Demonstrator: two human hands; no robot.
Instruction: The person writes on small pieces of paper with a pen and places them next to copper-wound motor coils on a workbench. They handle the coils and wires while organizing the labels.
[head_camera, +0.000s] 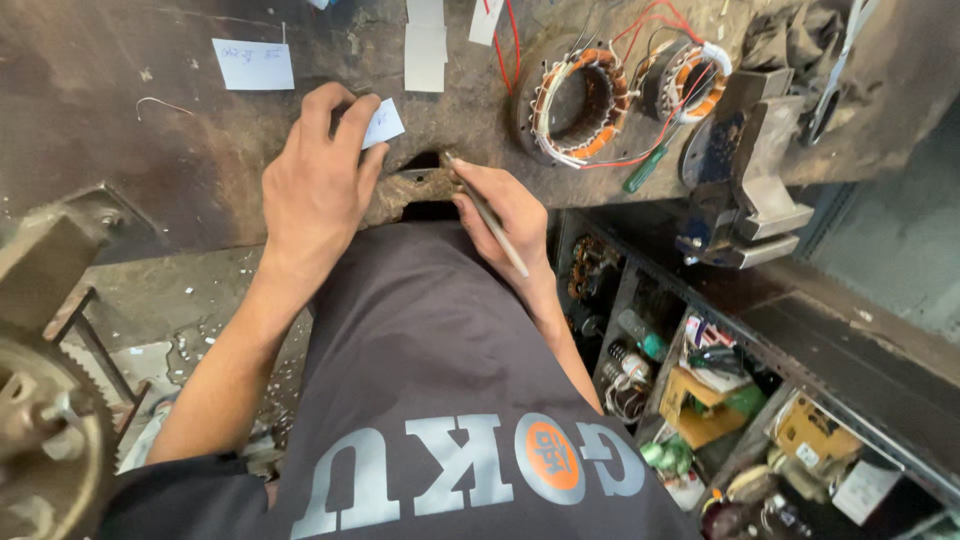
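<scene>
The left hand (318, 185) pinches a small paper slip (383, 122) at the bench's near edge, the right hand (505, 215) grips a pen (490, 215) (four o'clock of it), writing seemingly unfinished.

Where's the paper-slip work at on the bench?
Done: several white slips lie cut on the workbench, one with handwriting. In hand: left hand pins a small slip to the bench; right hand holds a pen at the bench edge, off the paper. Left: the two wound stators carry no slips.
</scene>
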